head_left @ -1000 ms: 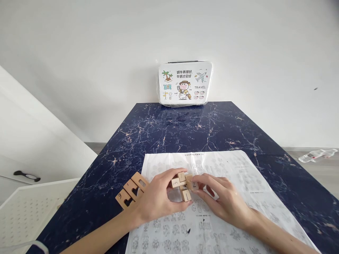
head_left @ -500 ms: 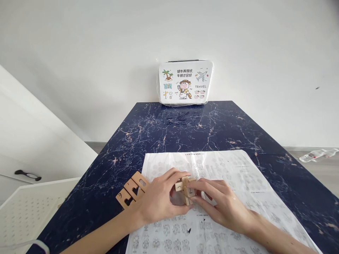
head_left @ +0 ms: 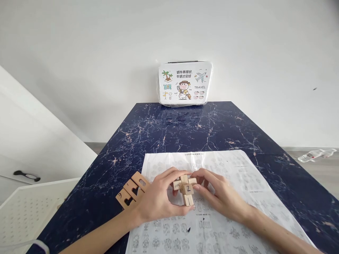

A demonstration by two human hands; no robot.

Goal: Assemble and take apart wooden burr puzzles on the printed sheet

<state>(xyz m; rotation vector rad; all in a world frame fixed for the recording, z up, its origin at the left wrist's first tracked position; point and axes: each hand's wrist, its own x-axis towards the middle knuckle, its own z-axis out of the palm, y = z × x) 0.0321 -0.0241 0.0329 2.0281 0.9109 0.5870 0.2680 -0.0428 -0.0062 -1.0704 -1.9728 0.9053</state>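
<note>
Above the printed sheet [head_left: 227,225], a small wooden block puzzle [head_left: 187,189] of interlocked pieces shows the numbers 3, 2 and 1. My left hand [head_left: 159,197] is closed on it, with fingers at its top and left and the thumb at its lower end. Fingertips of my right hand [head_left: 222,192] pinch the puzzle's right side. Left of my left hand lie flat notched wooden pieces [head_left: 132,188], side by side on the dark table; one is marked 3. My left hand partly covers them.
A white case [head_left: 185,84] with cartoon prints stands against the wall at the back edge of the dark blue marbled table [head_left: 185,130]. A white perforated basket [head_left: 26,211] is at the left. Clear plastic bottles [head_left: 316,155] lie on the floor at the right.
The fingers of my right hand have moved off the block marked 2 to the puzzle's upper right side. More of the puzzle shows, including the block marked 1.
</note>
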